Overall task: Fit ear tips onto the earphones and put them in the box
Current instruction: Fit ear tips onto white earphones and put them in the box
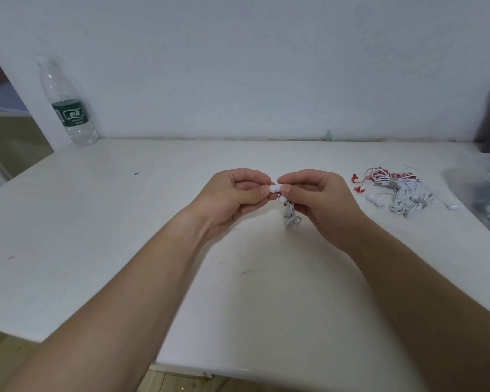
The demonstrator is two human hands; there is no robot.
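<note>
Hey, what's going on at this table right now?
A person is working on a white earphone above the white table. The left hand and right hand meet at a small white earbud and both pinch it, apparently fitting an ear tip. Its bundled cable hangs below the right hand. A pile of earphones, white and red-and-white, lies to the right, beside what looks like a clear box. A water bottle stands at the back left.

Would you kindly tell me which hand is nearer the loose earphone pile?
Right. The right hand sits just left of the earphone pile; the left hand is farther left.
</note>
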